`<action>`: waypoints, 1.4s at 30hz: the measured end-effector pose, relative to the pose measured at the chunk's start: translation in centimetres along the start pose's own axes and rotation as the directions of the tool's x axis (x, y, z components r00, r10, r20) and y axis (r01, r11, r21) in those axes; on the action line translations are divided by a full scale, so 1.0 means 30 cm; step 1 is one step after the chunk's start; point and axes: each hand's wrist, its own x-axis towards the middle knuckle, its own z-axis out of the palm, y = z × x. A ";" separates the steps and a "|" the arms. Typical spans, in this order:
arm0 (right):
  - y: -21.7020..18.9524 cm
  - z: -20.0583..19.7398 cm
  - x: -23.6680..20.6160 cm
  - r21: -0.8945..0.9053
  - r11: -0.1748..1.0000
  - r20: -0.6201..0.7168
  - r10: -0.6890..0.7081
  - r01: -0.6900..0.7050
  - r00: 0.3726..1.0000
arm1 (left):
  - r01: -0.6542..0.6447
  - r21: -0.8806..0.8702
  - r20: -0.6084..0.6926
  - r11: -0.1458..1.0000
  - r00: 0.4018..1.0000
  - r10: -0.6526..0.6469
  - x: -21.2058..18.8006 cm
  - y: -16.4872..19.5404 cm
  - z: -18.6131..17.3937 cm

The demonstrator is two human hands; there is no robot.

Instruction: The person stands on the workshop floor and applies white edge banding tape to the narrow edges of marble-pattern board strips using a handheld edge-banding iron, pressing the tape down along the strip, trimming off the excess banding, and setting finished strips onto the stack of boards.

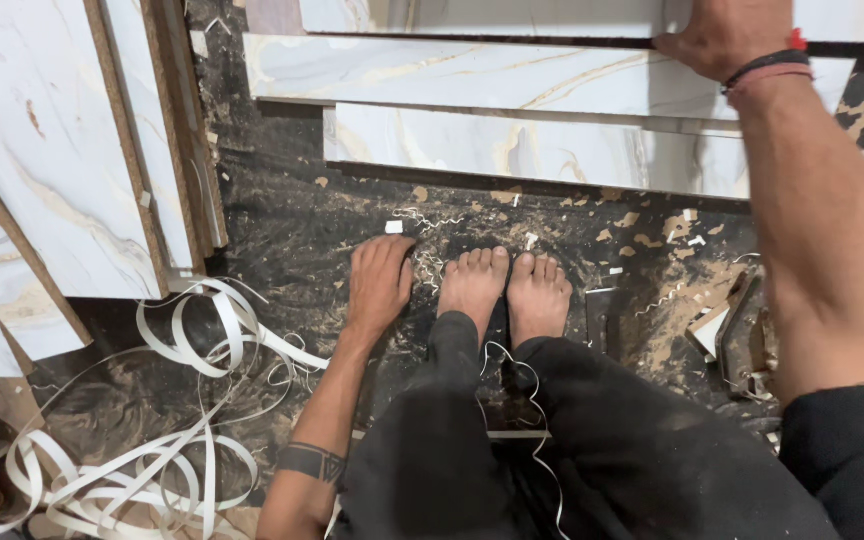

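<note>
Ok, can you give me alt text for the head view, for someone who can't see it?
A squatting person presses the left hand flat on a dark, sawdust-strewn floor beside their bare feet, while the right hand rests on a marble-patterned laminate board. White edge-banding strips coil at left.

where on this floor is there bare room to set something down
Barest patch: dark floor between the leaning boards, the flat marble-look panels and the left hand. Crowded: white edge-band coils lower left, chips and a tool beside the feet. The right hand rests on a panel.
</note>
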 end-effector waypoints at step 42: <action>-0.454 0.233 -0.639 0.268 0.936 -0.254 -0.161 0.230 0.954 | -0.519 0.426 0.762 0.741 0.647 0.016 -0.495 -0.404 -0.267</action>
